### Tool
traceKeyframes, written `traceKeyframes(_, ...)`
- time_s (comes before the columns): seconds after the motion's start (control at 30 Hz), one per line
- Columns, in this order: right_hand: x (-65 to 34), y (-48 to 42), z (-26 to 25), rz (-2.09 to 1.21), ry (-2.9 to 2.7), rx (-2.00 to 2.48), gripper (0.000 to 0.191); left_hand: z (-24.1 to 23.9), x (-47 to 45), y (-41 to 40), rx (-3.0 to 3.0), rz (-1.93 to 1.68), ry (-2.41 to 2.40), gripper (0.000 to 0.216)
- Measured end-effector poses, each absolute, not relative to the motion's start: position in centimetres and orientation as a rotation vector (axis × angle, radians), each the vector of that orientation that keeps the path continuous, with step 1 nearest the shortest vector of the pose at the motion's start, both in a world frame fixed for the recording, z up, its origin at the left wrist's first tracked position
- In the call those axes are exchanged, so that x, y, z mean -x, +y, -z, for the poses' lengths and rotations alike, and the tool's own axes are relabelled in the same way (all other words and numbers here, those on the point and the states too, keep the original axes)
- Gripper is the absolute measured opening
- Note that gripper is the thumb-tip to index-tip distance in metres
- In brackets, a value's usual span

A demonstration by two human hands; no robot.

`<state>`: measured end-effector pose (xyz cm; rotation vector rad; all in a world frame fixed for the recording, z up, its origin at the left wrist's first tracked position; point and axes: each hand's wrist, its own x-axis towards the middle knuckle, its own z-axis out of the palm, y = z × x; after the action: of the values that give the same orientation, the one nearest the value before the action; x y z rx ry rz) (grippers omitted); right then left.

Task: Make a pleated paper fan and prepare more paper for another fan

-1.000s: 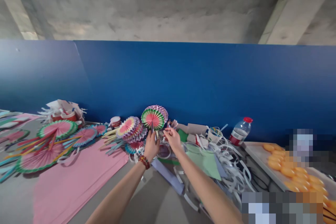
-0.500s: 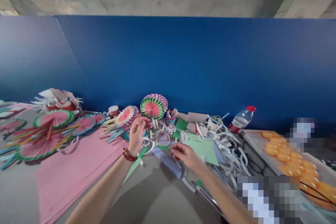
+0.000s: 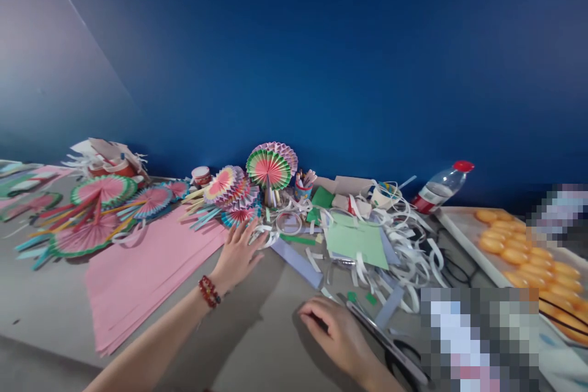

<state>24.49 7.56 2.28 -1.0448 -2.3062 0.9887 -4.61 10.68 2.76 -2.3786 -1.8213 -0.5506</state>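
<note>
My left hand (image 3: 236, 252) lies flat on the grey table (image 3: 261, 337) with its fingers spread, at the right edge of a stack of pink paper (image 3: 147, 269). A beaded bracelet sits on its wrist. Just beyond its fingertips lie folded paper fans (image 3: 229, 191) and a green and pink fan (image 3: 271, 168) standing upright. My right hand (image 3: 337, 334) rests low on the table with its fingers curled under; what they hold, if anything, is hidden. Scissors (image 3: 386, 340) lie right beside it, touching its right side.
White paper strips (image 3: 407, 251), a green sheet (image 3: 358, 242), a lavender strip (image 3: 296, 262) and a tape ring (image 3: 288, 222) litter the middle. More fans (image 3: 92, 214) lie left. A water bottle (image 3: 441, 187) and a tray (image 3: 454, 226) of orange pieces stand right. A blue wall (image 3: 321, 73) backs the table.
Both hands have left the upright fan and come back toward me. The left hand has dropped flat onto the table; the right has pulled down beside the scissors. The view has tilted down.
</note>
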Motion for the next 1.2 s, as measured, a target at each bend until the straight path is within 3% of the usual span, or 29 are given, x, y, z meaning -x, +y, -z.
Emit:
traceKeyframes(0.27,-24.4,7.9,-0.2,-0.897,-2.288,1.057,0.021,-1.8,5.9,13.2,2.359,0.543,-1.896,0.027)
traceKeyframes(0.73,-24.9,8.3,1.1,-0.943,-2.242,0.897,0.022,-5.3,1.2,9.4,2.652,0.787,-1.616,0.047)
traceKeyframes(0.93,-24.9,8.4,1.4,-0.901,-2.224,0.879,0.018,-4.1,6.7,6.5,2.344,0.615,-1.979,0.033)
traceKeyframes(1.13,-24.6,8.1,0.8,-0.893,-2.271,0.951,0.021,-2.0,15.7,3.5,1.779,0.537,-2.38,0.053)
traceKeyframes(1.2,-24.5,8.0,0.4,-0.885,-2.273,0.981,0.022,-1.2,17.7,2.4,1.668,0.255,-2.567,0.05)
